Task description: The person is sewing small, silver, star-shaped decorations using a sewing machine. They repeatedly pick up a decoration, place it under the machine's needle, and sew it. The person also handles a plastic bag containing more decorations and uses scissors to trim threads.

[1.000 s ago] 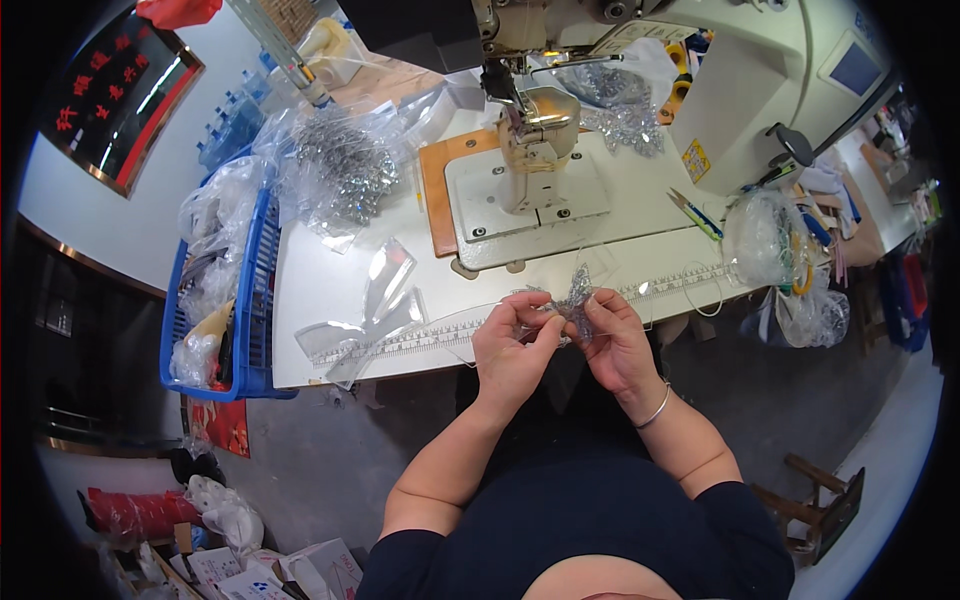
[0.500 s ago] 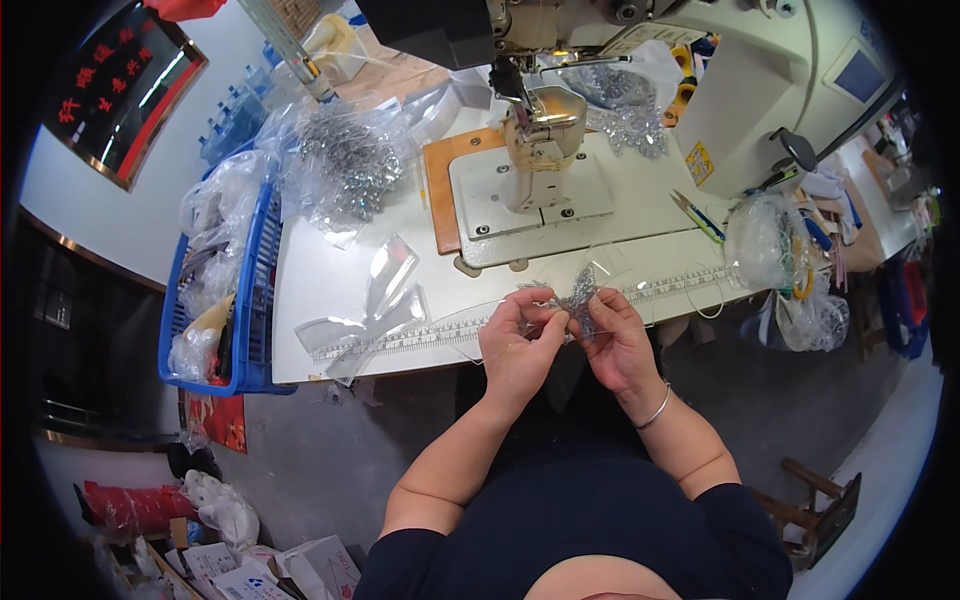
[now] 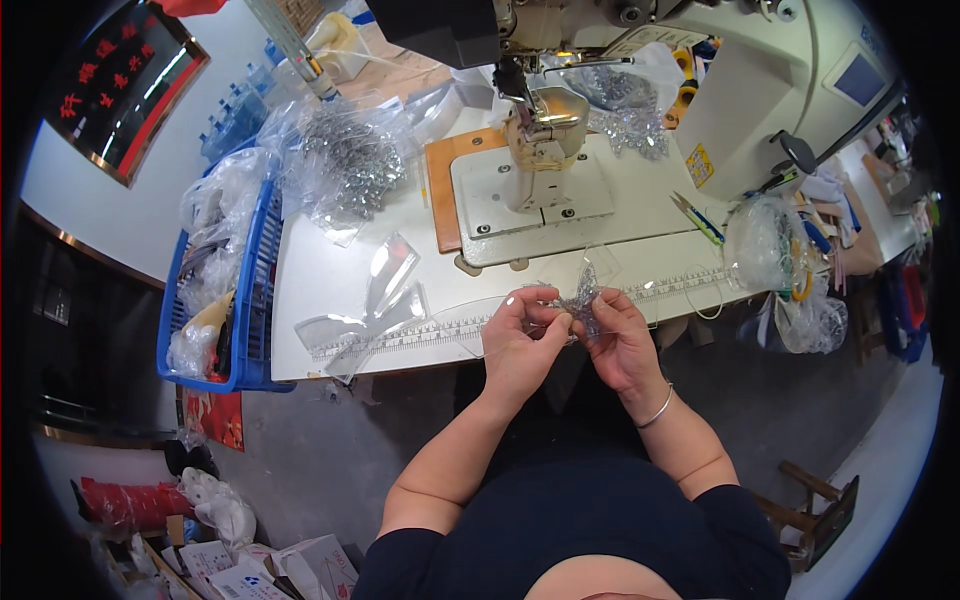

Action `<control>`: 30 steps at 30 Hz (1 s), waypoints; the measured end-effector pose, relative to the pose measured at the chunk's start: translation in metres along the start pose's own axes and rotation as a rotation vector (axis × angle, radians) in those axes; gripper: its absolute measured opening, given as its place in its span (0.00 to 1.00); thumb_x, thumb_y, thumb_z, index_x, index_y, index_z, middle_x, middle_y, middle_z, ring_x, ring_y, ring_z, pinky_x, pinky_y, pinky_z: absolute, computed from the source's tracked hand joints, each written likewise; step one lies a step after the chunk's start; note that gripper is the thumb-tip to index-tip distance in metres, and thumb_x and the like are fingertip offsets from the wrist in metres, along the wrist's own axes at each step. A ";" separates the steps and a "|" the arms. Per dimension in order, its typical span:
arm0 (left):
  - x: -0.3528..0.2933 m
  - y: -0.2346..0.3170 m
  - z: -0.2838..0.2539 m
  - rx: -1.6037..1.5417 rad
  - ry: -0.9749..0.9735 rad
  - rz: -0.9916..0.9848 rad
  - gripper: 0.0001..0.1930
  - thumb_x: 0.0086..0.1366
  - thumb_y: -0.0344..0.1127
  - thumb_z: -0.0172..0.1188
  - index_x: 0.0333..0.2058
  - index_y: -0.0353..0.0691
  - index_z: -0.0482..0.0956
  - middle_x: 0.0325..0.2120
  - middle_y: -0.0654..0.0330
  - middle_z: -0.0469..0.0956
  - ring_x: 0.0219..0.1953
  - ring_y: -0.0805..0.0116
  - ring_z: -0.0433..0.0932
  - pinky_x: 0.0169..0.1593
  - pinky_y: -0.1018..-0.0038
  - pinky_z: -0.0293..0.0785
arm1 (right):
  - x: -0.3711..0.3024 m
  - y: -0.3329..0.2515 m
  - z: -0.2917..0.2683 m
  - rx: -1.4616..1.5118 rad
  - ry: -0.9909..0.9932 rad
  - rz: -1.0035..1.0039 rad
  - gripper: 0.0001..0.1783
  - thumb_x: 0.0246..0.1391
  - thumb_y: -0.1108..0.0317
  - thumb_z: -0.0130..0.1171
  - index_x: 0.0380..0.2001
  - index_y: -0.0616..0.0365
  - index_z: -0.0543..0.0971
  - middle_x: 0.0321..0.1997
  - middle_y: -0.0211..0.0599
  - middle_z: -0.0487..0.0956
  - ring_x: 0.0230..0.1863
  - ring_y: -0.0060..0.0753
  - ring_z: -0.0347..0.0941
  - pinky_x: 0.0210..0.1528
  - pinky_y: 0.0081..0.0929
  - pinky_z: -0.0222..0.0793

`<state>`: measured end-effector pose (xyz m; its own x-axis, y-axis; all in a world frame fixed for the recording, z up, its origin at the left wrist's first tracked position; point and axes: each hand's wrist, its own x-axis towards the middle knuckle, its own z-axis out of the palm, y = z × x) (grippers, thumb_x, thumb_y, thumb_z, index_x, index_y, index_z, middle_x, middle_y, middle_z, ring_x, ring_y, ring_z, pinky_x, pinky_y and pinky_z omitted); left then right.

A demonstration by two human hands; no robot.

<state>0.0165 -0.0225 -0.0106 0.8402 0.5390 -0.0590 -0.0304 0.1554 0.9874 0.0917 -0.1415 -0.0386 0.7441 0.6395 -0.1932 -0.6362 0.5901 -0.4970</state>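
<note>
Both my hands pinch a small silver glittery bow-like ornament (image 3: pixel 585 292) just above the table's front edge. My left hand (image 3: pixel 520 345) is closed at its left end, thumb and fingers together. On its right side, my right hand (image 3: pixel 622 345) grips it between thumb and fingers, and a bracelet circles that wrist. Part of the ornament is hidden by my fingers. Clear plastic film shows around and behind the hands. Left of them, clear plastic strips (image 3: pixel 375 315) lie across a measuring tape (image 3: pixel 455 332) that runs along the table edge.
A sewing machine (image 3: pixel 545 150) rises behind my hands. Bags of silver glittery pieces (image 3: pixel 350 160) lie at the back left. Beside the table stands a blue basket (image 3: pixel 258 290) of plastic. Thread snips (image 3: pixel 698 218) and a clear bag (image 3: pixel 765 245) lie to the right.
Hardly anything differs. Both hands keep their hold on the ornament, with only slight shifts of the fingers.
</note>
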 end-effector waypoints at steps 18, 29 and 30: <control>0.004 0.000 0.001 0.074 -0.008 0.054 0.20 0.52 0.21 0.60 0.43 0.37 0.65 0.27 0.61 0.73 0.27 0.78 0.74 0.32 0.83 0.72 | 0.001 0.000 -0.005 -0.082 -0.017 -0.047 0.05 0.55 0.73 0.53 0.35 0.55 0.72 0.35 0.33 0.77 0.36 0.29 0.76 0.38 0.26 0.76; 0.007 0.005 0.001 0.159 -0.026 0.027 0.21 0.51 0.23 0.62 0.43 0.37 0.65 0.27 0.61 0.72 0.27 0.79 0.72 0.32 0.84 0.71 | 0.001 -0.005 -0.003 -0.069 -0.018 -0.042 0.06 0.53 0.75 0.54 0.36 0.58 0.71 0.34 0.35 0.76 0.35 0.30 0.76 0.39 0.28 0.76; 0.007 0.004 0.000 0.169 -0.025 0.031 0.22 0.50 0.24 0.63 0.43 0.37 0.64 0.27 0.61 0.72 0.28 0.78 0.72 0.33 0.83 0.71 | 0.001 -0.005 -0.003 -0.067 -0.024 -0.043 0.06 0.53 0.75 0.54 0.36 0.58 0.72 0.34 0.35 0.76 0.35 0.30 0.76 0.39 0.28 0.76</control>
<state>0.0227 -0.0185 -0.0075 0.8535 0.5203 -0.0263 0.0329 -0.0035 0.9995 0.0963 -0.1453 -0.0390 0.7651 0.6261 -0.1506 -0.5879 0.5836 -0.5602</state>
